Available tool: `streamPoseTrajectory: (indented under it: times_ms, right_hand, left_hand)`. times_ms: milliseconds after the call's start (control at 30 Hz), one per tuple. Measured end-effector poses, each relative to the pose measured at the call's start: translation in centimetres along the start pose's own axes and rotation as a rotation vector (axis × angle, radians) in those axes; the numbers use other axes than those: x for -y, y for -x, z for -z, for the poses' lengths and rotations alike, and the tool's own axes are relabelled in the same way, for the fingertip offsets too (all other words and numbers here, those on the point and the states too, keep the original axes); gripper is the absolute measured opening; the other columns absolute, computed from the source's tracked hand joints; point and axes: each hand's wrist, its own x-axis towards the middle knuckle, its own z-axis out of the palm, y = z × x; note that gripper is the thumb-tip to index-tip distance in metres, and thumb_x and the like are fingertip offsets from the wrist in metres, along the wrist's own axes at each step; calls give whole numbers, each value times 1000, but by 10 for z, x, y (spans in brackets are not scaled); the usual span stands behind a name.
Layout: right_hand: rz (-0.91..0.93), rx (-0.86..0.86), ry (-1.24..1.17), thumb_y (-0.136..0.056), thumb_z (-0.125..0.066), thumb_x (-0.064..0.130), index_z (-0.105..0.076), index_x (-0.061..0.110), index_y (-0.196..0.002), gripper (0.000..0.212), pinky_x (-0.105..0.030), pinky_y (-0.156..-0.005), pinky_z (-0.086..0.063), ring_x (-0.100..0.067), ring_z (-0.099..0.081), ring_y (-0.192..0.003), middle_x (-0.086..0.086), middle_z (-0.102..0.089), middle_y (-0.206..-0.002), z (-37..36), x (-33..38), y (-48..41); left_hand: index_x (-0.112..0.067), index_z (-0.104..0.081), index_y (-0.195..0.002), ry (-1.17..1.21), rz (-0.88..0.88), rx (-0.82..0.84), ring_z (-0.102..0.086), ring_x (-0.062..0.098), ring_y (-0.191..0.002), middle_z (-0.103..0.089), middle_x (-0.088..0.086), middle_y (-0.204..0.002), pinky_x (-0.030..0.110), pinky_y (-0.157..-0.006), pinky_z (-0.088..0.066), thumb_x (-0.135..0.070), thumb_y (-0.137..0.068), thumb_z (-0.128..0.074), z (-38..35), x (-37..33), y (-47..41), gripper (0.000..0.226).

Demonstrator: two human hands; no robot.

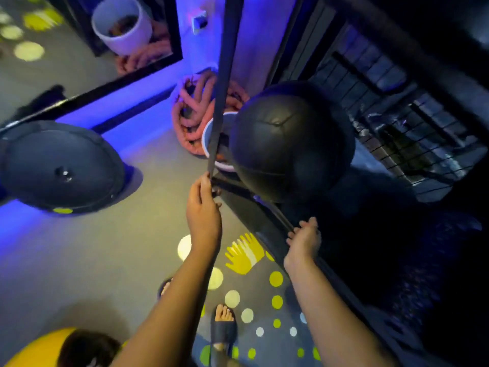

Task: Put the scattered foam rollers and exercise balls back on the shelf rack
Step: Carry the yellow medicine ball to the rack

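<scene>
Black exercise ball (pixel 288 144) already sits on the shelf rack (pixel 225 75), centre right of frame, resting on the front rail. Left grip (pixel 203 207) holds the rack's upright post at its lower joint; right grip (pixel 304 242) has fingers hooked over the front rail, neither carrying a ball. Still off the rack: dark dome ball (pixel 60 168) at left on the floor (pixel 119 247), yellow ball (pixel 34 348) at lower left. No foam rollers clearly visible; lower shelf too dark to tell. Looks partly done
</scene>
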Motion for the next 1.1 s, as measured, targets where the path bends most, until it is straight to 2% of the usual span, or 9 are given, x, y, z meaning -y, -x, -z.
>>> streamPoseTrajectory:
  times_ms: [133,233,400,633,700,833,900,1000,1100]
  right_hand:
    - [57,268,204,-100,-54,36,-60,8,-105,29,-36,-69,-46,-25,-59,-79,-8,-60,-85,-32,-75,54]
    - [173,436,414,-98,-58,40,-57,20,-89,22,-39,-73,-48,-20,-59,-72,-3,-61,-77,-52,-130,93]
    - [292,681,718,-91,-63,52,-61,25,-90,28,-40,-81,-54,-21,-69,-84,1,-70,-88,-65,-226,158]
    - [393,1006,1182,-95,-66,40,-63,10,-104,31,-19,-63,-41,-2,-58,-71,7,-64,-79,-34,-387,280]
    - [357,1079,1280,-94,-68,41,-62,9,-111,37,-23,-72,-43,-9,-61,-79,7,-64,-84,-29,-446,307]
    - [363,989,1390,-89,-69,53,-52,8,-135,67,-31,-95,-40,-28,-53,-123,-13,-56,-132,-39,-573,333]
    - [359,909,1435,-88,-65,61,-38,7,-149,86,-39,-111,-35,-33,-41,-140,-17,-41,-151,-47,-636,332]
    - [241,771,1386,-85,-58,73,-14,13,-161,106,-50,-122,-20,-35,-18,-153,-11,-13,-168,-66,-711,305]
    - [140,705,1233,-84,-50,80,-19,17,-161,104,-49,-122,-22,-33,-24,-151,-7,-22,-166,-85,-765,272]
  left_hand:
    - [-30,-62,-110,39,157,-74,-66,21,-86,-70,5,-100,32,-68,-49,-30,-109,-45,87,53,14,17]
    - [-29,-62,-110,40,201,-166,-68,17,-76,-70,4,-97,34,-67,-50,-27,-107,-50,145,86,22,12]
    - [-17,-58,-121,63,223,-376,-62,13,-72,-65,3,-96,24,-60,-49,-24,-108,-50,249,127,44,17]
    - [-21,-59,-112,115,434,-716,-60,17,-65,-62,9,-91,31,-59,-48,-36,-105,-54,467,210,140,17]
    - [-17,-57,-115,116,511,-779,-62,17,-70,-62,7,-95,33,-61,-49,-42,-105,-54,531,237,168,28]
    - [-14,-59,-123,52,625,-761,-64,22,-83,-62,6,-96,44,-80,-56,-81,-78,-54,647,311,191,81]
    - [-22,-58,-134,-58,649,-741,-65,28,-109,-65,10,-122,54,-99,-53,-100,-61,-49,699,361,185,108]
    - [-23,-38,-156,-185,613,-627,-42,35,-143,-42,18,-155,56,-118,-36,-87,-79,-53,747,412,151,101]
    - [-29,-22,-162,-217,537,-633,-17,29,-156,-18,13,-169,52,-126,-18,-76,-90,-51,782,453,109,91]
